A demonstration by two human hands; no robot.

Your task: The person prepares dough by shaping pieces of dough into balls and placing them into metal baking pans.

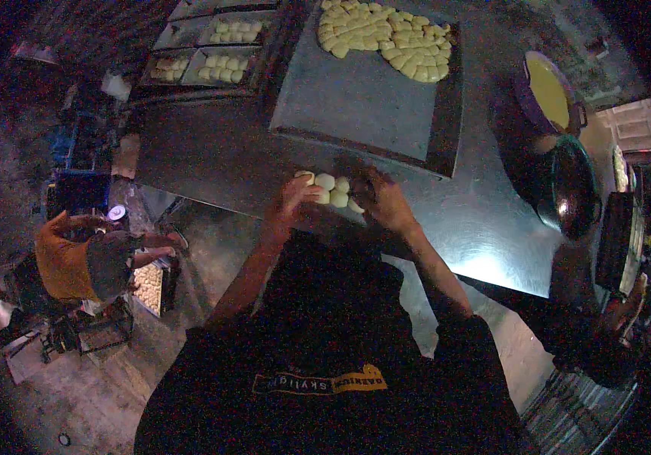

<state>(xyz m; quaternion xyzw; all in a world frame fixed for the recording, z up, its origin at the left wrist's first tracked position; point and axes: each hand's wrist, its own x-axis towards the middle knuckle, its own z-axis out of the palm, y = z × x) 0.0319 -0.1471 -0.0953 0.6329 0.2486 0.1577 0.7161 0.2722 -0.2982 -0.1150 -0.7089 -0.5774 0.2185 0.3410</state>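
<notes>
Metal table [484, 216], dough balls [338, 196] between left hand [293, 199] and right hand [386, 201].

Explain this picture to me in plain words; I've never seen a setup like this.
There is no robot here. A person works bare-handed, wearing a wide fisheye camera on the head that looks down, so straight edges bend near the rim. This is the left of two such cameras.

The left hand touches a small cluster of pale dough pieces; the right hand is at the cluster's other end, its exact grip too dark to judge.

On the metal table beyond them is a large tray with many more dough pieces at its far end. Smaller pans are at upper left, some with dough. A purple basin and a dark bowl are at right.
</notes>
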